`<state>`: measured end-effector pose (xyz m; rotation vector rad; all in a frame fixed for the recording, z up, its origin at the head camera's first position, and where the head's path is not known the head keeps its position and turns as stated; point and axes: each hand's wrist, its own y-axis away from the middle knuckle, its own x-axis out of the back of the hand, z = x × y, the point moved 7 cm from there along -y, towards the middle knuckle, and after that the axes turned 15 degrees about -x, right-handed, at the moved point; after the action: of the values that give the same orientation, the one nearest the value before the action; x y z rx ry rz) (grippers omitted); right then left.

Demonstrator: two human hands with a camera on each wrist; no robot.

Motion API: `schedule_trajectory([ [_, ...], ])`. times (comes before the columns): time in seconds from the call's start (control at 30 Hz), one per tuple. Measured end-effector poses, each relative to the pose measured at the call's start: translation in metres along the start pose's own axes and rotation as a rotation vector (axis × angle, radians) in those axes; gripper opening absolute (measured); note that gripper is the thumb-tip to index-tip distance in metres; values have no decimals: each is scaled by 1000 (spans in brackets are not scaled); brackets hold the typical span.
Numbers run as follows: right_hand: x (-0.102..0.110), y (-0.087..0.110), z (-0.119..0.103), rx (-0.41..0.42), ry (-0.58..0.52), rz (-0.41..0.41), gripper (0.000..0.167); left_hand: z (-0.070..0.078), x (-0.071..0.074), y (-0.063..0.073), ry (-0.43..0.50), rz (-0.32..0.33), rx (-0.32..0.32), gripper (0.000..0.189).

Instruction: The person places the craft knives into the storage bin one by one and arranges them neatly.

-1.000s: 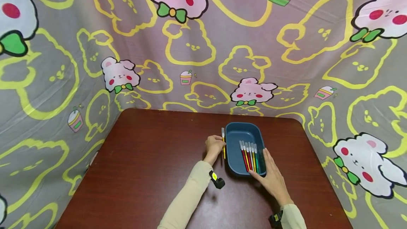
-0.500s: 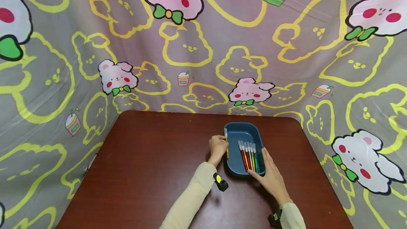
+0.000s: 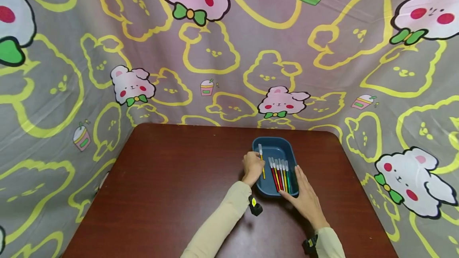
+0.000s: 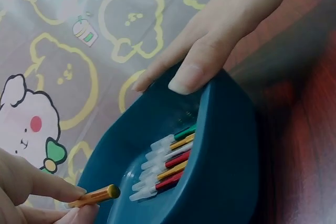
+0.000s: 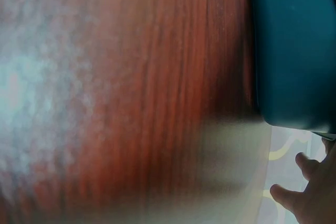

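My left hand [image 3: 253, 167] pinches a slim gold pen [image 3: 263, 167] with a clear cap, over the left part of a blue tray [image 3: 274, 140]. In the left wrist view, the end of the gold pen [image 4: 97, 196] pokes out from between thumb and fingers. Several capped pens [image 4: 167, 163] in red, gold, silver and green lie side by side in the tray's right half. My right hand [image 3: 306, 202] rests on the tray's near right corner, fingers straight along the right side and thumb at the near rim. The right wrist view shows the tray's outer wall [image 5: 296, 51].
The tray stands on a brown wooden table [image 3: 172, 178], right of its middle. A patterned cloth [image 3: 222, 43] hangs behind the table and along both sides.
My left hand has moved right with the gold pen, from beside the tray's left wall to over its inside. The right hand has stayed at the tray's corner.
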<state>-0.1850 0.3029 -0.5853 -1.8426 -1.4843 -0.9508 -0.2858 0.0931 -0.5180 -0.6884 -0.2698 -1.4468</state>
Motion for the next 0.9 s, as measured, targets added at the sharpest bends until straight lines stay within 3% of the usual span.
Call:
schedule_trajectory([
  [0.17, -1, 0, 3, -15, 8, -4, 115, -35, -48, -9, -55, 52, -77, 10],
  [0.27, -2, -1, 4, -11, 11, 2, 115, -33, -53, -6, -25, 56, -98, 21],
  [0.33, -2, -1, 3, -2, 10, 7, 114, -19, -43, -2, 9, 26, -99, 33],
  [0.4, -2, -1, 1, 10, 7, 14, 114, -15, -43, 0, -24, 38, -135, 36],
  [0.47, -1, -1, 0, 18, 5, 20, 113, -27, -58, -2, -65, 54, -161, 36],
  [0.5, -1, -1, 0, 19, 3, 21, 113, -26, -58, -1, -71, 34, -150, 34],
  [0.57, -1, -1, -1, 27, 4, 27, 113, -40, -77, -4, -109, 39, -154, 32],
  [0.7, 0, -1, -1, 39, 5, 33, 112, -54, -99, -4, -74, -13, -123, 41],
  [0.8, 0, -1, -1, 41, 4, 36, 111, -55, -107, -3, -57, -41, -111, 48],
  [0.9, 1, -2, -1, 36, 1, 35, 111, -51, -109, -2, -70, -42, -107, 42],
])
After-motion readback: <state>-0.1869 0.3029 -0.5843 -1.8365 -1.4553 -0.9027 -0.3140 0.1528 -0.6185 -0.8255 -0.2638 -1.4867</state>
